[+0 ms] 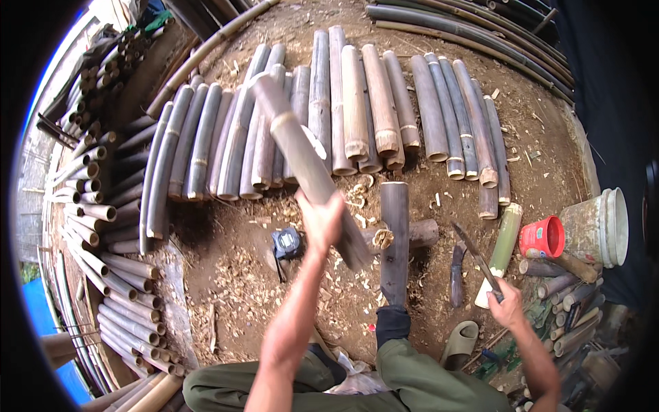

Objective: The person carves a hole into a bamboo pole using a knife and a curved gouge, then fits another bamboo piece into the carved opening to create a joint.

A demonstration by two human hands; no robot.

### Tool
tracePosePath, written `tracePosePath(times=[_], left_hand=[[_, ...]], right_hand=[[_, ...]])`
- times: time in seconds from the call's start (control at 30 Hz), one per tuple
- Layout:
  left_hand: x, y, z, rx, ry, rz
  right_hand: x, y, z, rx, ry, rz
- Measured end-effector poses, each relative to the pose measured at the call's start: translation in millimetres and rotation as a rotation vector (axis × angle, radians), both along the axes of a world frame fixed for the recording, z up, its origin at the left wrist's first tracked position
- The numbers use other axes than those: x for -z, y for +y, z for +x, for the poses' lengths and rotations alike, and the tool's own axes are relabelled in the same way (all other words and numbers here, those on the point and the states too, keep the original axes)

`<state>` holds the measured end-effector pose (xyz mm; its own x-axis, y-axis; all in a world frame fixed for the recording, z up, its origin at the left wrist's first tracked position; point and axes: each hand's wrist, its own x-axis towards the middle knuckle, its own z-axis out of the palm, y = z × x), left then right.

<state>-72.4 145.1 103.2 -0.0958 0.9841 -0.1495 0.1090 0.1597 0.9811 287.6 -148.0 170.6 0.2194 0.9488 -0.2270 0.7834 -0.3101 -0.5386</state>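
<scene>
Hands: left hand [321, 221] clamped round a bamboo length [302, 154], raised over the ground; right hand [506, 307] gripping a knife [477, 257] at its handle. Done, by judgement: rows of cut pieces [357, 110] laid out beyond. Left: one pole [395, 240] propped on a log [412, 235], uncut poles [467, 31] behind.

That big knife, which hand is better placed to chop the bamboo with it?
Probably the right hand: it already grips the knife. The left hand is full, holding the bamboo piece.
</scene>
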Motion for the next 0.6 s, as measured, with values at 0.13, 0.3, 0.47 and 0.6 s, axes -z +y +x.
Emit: tracePosePath(times=[0.13,0.3,0.47,0.6], left_hand=[[-4.1,110.3,-43.0,0.042,0.339,-0.079],[20.4,162.2,-66.6,-0.229,0.688,0.401],[-11.2,19.9,39.4,0.451,-0.031,-0.08],[-28.2,-65.5,69.9,0.744,-0.396,-0.325]], right_hand=[[19.0,-15.3,-35.6,0.104,0.045,0.038],[19.9,-1.0,-80.9,0.175,0.087,0.025],[17.8,65.7,-119.8,0.363,0.259,0.191],[-2.4,130.3,-163.2,0.018,0.461,0.291]])
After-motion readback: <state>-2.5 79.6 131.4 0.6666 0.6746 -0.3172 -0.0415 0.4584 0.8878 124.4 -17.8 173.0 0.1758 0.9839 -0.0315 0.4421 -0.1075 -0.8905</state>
